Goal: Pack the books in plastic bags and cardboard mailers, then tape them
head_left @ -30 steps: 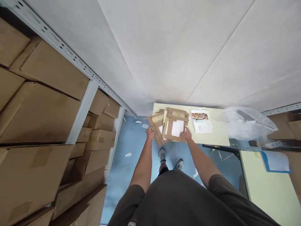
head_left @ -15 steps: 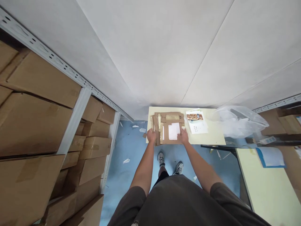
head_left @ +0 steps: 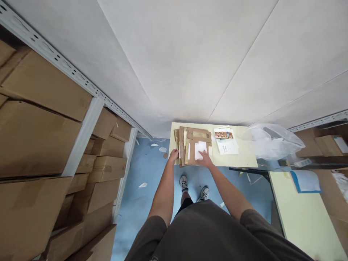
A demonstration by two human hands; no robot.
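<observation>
Several flattened cardboard pieces (head_left: 197,135) with tan packing tape lie overlapping at the left part of a pale yellow table (head_left: 247,156). The top piece bears a white label (head_left: 200,146). At the stack's left edge, my left hand (head_left: 173,156) is closed on the edge of a flattened piece. My right hand (head_left: 206,159) lies on the top piece at the label's lower right, its fingers apart and the thumb near the label. Right of the stack are white printed sheets (head_left: 228,146) with a food picture.
A clear plastic bag (head_left: 274,145) sits at the table's right end. Shelving with cardboard boxes (head_left: 40,141) stands on my left. A second table (head_left: 301,214) on the right holds a blue-edged pad (head_left: 306,182). Paper scraps (head_left: 143,185) litter the blue floor. A white wall (head_left: 185,72) rises ahead.
My right hand has moved left, from the stack's right edge onto the top piece by the label. My left hand stays at the left edge, where the lower pieces now fan out more.
</observation>
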